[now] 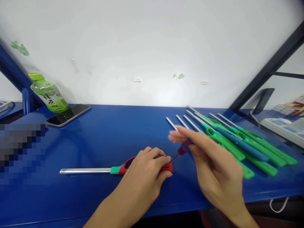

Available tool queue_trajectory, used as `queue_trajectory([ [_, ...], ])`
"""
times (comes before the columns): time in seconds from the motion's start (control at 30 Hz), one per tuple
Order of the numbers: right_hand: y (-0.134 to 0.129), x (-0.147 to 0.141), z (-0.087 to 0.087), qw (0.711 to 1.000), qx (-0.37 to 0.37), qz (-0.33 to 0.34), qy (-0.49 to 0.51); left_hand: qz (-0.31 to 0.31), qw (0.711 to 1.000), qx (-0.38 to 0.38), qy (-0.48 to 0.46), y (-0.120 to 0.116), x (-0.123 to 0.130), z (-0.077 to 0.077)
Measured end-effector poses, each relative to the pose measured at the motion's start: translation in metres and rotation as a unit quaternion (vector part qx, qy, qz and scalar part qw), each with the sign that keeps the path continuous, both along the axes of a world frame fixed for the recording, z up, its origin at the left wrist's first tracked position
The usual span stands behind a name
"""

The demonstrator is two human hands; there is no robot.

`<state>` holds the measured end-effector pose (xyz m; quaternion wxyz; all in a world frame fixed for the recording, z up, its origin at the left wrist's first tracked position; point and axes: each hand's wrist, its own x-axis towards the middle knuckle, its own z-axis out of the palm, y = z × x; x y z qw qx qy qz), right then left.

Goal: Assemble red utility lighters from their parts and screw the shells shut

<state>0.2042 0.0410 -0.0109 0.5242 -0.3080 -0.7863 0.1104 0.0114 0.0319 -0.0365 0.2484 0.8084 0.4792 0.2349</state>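
Observation:
A long-nosed lighter (116, 170) with a metal tube, teal collar and red handle lies across the blue table, its tube pointing left. My left hand (144, 171) is closed round the red handle, pressing it to the table and hiding much of it. In my right hand (213, 161) is a small screwdriver (184, 148) with a red and purple see-through handle, pinched between thumb and fingers. Its thin shaft slants down to the right end of the red handle; whether the tip touches is too small to tell.
Several green long-nosed lighters (256, 144) lie side by side on the right, a blue one (242, 144) on top. At the back left a green-capped drink bottle (48, 93) stands behind a phone (68, 115). A white wall (147, 47) closes the table's (114, 133) far edge.

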Motion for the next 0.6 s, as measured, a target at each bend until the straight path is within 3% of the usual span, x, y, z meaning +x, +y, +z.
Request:
queue_trajectory([
  [0.07, -0.0012, 0.0004, 0.0005, 1.000, 0.002, 0.009, 0.000, -0.001, 1.000, 0.001, 0.000, -0.0003, 0.0001, 0.0001],
  [0.23, 0.0005, -0.0036, 0.0000, 0.997, 0.048, -0.059, -0.019, 0.001, 1.000, -0.002, 0.002, -0.0004, 0.0007, 0.0007],
  [0.37, 0.0035, -0.0043, -0.0010, 1.000, -0.006, -0.005, -0.021, 0.007, 1.000, -0.009, 0.006, 0.0004, 0.0016, 0.0008],
  [0.6, 0.0024, 0.0005, -0.0027, 0.997, 0.046, -0.042, -0.042, 0.011, 1.000, -0.022, 0.010, -0.0017, 0.0015, 0.0006],
])
